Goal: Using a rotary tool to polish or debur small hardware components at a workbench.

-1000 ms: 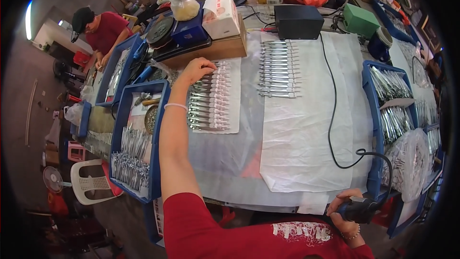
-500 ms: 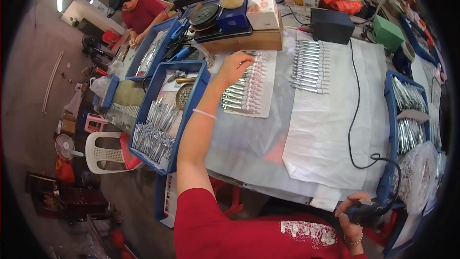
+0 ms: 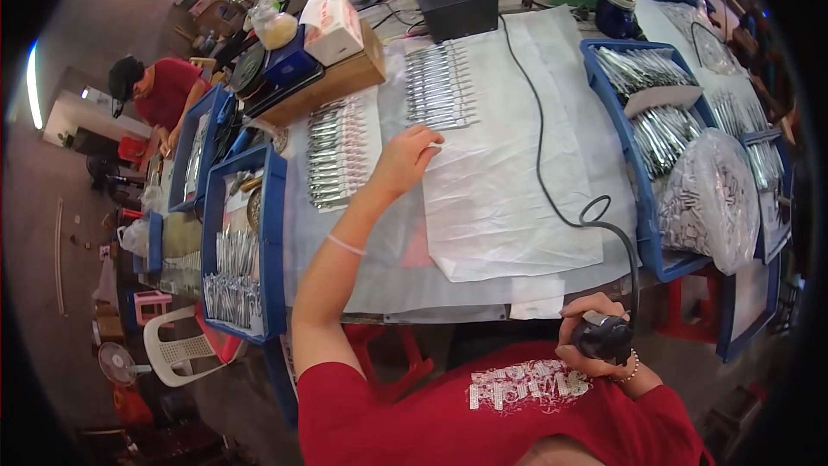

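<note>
My left hand [image 3: 404, 160] reaches over the table with its fingers pinched together. A small pale bit shows at the fingertips, too small to name. Just beyond it lies a row of slim silver metal pieces [image 3: 438, 86] on white cloth. To the left, a second row of silver pieces with pinkish ends [image 3: 338, 151] rests on a white sheet. Close to my body, my right hand [image 3: 580, 321] is wrapped round a black corded handheld tool [image 3: 604, 338]. Its black cord [image 3: 539, 151] runs across the cloth to a black box [image 3: 457, 9].
Blue bins of metal pieces flank the table, one at left [image 3: 274, 250] and one at right [image 3: 595, 78]. A clear bag of small parts [image 3: 711, 198] bulges over the right bin. A tissue box [image 3: 335, 30] stands on a wooden box. A co-worker [image 3: 168, 95] sits at far left.
My left hand has moved from the left row of pieces to the near side of the right row. My right hand has come up with the tool. The whole view has turned rightward.
</note>
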Available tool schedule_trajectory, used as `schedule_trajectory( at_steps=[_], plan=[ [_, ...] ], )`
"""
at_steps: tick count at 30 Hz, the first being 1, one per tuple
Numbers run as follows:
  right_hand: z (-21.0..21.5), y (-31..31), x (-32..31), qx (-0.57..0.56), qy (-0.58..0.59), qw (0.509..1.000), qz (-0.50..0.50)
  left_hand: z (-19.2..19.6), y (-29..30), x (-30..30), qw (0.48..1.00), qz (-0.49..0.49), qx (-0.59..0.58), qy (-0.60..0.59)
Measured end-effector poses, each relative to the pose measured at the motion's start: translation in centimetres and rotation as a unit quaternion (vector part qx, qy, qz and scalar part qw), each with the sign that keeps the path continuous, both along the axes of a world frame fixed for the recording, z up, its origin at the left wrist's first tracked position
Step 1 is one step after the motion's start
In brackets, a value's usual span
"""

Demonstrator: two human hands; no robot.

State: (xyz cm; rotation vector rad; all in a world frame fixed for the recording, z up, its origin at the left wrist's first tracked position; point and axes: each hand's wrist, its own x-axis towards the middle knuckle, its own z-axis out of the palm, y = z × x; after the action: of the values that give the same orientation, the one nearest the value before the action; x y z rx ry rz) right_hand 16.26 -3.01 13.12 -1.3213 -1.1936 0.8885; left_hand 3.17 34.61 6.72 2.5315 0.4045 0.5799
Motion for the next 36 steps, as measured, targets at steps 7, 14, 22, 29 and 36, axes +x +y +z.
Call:
schedule_trajectory(
  at_steps=[7, 14, 22, 29, 36],
  plan=[
    [0.1, -1.8, 1.1, -0.002, 0.006, 0.999, -0.043, -3.1, 2.0, 5.2, 0.989, 0.066, 0.124, 0.050],
    [-0.7, -1.9, 2.0, 0.000, 0.010, 0.999, -0.040, -3.6, 2.8, 6.3, 0.988, 0.073, 0.040, 0.130],
    [-0.2, -2.6, 1.3, 0.014, 0.006, 1.000, -0.019, -3.2, 0.2, 4.6, 0.993, 0.076, 0.000, 0.086],
    [-0.1, -3.1, 0.8, 0.021, -0.015, 0.999, -0.030, 2.4, -11.9, 0.3, 0.940, 0.081, -0.331, -0.034],
    [-0.4, -3.5, 0.1, 0.014, 0.009, 1.000, -0.001, 0.4, -25.9, -5.7, 0.762, 0.018, -0.647, -0.027]
  ],
)
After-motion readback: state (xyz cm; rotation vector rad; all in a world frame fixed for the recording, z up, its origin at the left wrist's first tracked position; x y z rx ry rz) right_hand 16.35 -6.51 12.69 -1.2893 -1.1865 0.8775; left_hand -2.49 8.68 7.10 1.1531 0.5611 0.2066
